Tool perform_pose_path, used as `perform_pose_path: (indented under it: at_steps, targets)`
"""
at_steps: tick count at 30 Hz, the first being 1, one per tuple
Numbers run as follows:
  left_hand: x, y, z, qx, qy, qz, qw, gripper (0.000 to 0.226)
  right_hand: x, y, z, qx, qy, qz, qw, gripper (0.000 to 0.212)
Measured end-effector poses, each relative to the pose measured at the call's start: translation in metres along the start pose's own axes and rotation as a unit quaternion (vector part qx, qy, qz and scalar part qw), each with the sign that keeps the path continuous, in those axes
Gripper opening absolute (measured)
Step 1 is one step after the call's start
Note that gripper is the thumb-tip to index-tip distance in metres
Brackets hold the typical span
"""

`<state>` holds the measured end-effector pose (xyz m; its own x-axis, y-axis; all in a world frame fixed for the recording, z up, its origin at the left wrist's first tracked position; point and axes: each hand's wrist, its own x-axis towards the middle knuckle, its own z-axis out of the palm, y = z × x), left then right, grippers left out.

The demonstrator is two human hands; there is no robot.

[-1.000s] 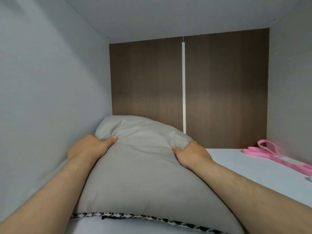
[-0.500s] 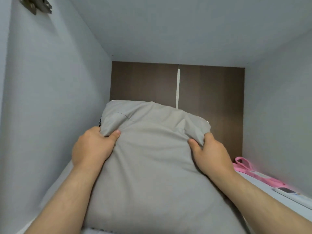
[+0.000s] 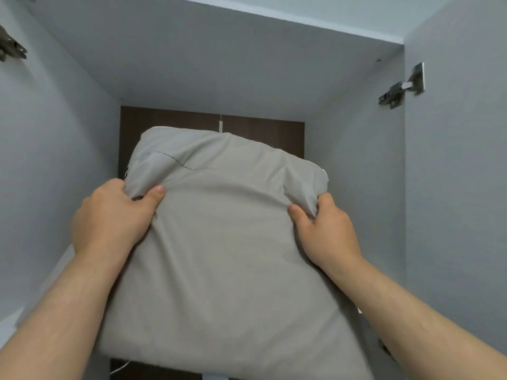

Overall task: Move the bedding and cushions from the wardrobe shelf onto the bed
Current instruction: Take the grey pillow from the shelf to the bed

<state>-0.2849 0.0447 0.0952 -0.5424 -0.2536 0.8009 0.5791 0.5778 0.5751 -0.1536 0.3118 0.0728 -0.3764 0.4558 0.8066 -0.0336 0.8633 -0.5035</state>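
Head camera looks up into the wardrobe compartment, where both hands are clamped on one grey cushion (image 3: 219, 256) that is tilted up and held in the air at the open front. The left hand (image 3: 109, 218) pinches a fold of the cover near the upper left corner, with the thumb on top, and the right hand (image 3: 326, 234) grips the upper right corner in the same way. The hands are well apart, one on each side. I think the main risk is the grip: each hand holds mostly loose cloth, not the filling, so the heavy lower part could swing or the cover could slip from the fingers while it is carried. A second risk is the door hinge (image 3: 402, 87) on the right wall and another hinge (image 3: 12, 49) on the left wall; if the cushion is pulled out at an angle, its cover could catch on the metal. The shelf surface under the cushion is hidden, so I cannot tell if other things could be dragged out with it. The bed is not visible.
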Motion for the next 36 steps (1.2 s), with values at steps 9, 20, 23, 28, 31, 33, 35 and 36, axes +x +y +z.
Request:
perform_pose_path:
  at_steps: [9, 20, 23, 28, 31, 33, 35, 36]
  targets:
    - [-0.108, 0.058, -0.063, -0.017, -0.021, -0.011, 1.000, 0.053, -0.075, 0.019, -0.117, 0.022, 0.014, 0.011, 1.000, 0.035]
    - [-0.211, 0.065, -0.117, -0.071, -0.060, -0.029, 0.995, 0.048, -0.182, 0.020, -0.211, 0.012, -0.003, 0.087, 0.996, 0.032]
    - [-0.244, 0.056, -0.109, -0.105, -0.106, -0.050, 0.988, 0.045, -0.219, 0.024, -0.219, 0.001, -0.001, 0.124, 0.992, 0.032]
    - [-0.286, 0.040, -0.093, -0.156, -0.191, -0.075, 0.966, 0.041, -0.263, 0.025, -0.232, -0.041, 0.006, 0.173, 0.984, 0.032]
    - [-0.306, 0.030, -0.092, -0.197, -0.231, -0.083, 0.949, 0.041, -0.293, 0.018, -0.245, -0.066, 0.017, 0.203, 0.977, 0.030]
    - [-0.324, 0.025, -0.093, -0.217, -0.257, -0.093, 0.937, 0.043, -0.315, 0.014, -0.255, -0.086, 0.031, 0.222, 0.971, 0.030]
    - [-0.343, 0.021, -0.093, -0.227, -0.279, -0.107, 0.927, 0.045, -0.339, 0.011, -0.266, -0.107, 0.042, 0.240, 0.964, 0.030]
    - [-0.351, 0.020, -0.092, -0.231, -0.287, -0.114, 0.923, 0.046, -0.350, 0.008, -0.270, -0.115, 0.049, 0.248, 0.961, 0.030]
